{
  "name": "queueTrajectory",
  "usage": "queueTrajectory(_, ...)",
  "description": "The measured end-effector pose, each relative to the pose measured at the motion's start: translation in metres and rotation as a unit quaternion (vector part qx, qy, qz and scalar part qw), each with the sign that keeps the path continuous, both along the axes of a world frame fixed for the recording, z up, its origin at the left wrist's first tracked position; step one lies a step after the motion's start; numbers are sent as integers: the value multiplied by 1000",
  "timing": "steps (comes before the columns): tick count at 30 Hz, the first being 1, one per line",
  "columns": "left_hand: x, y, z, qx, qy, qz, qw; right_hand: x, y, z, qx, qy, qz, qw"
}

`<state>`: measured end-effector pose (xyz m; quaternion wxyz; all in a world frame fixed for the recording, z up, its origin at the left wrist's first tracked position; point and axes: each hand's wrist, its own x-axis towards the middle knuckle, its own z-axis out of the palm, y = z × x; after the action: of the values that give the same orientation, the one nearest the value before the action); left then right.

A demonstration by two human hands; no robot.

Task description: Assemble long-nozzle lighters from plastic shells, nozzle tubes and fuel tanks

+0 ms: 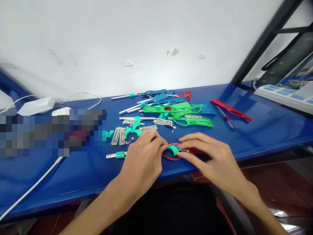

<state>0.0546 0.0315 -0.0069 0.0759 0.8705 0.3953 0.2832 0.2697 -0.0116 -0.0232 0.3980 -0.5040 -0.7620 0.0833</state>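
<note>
Near the front edge of the blue table lies a red lighter casing [171,158], with a silver tube [111,156] and teal collar sticking out to the left. My left hand [146,156] covers its middle, fingers bent together at the teal trigger [174,150]; what the fingertips grip is hidden. From the right, my right hand [207,153] pinches the trigger's right side, thumb and fingertips close together near thin wires. Just beyond the hands are clear fuel tanks [118,136] and loose teal triggers [132,130].
Green casings [190,122] and blue casings [161,98] are piled further back. A red casing half [231,110] and a screwdriver [230,122] lie right. A white box [36,106] and cable [31,187] are left, a white power strip [286,98] far right.
</note>
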Motion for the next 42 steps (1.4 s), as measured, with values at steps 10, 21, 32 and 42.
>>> queueTrajectory(10,2,1,-5,19,-13,5,1000,1,1,-2,-3,-1,4,1000)
queueTrajectory(21,0,1,-3,25,7,-16,1000,2,0,0,-15,0,9,1000)
queueTrajectory(32,-2,1,-1,39,41,-31,998,14,-9,8,5,64,-37,997)
queueTrajectory(42,1,4,-5,74,35,-26,996,22,-5,0,-68,12,-16,998)
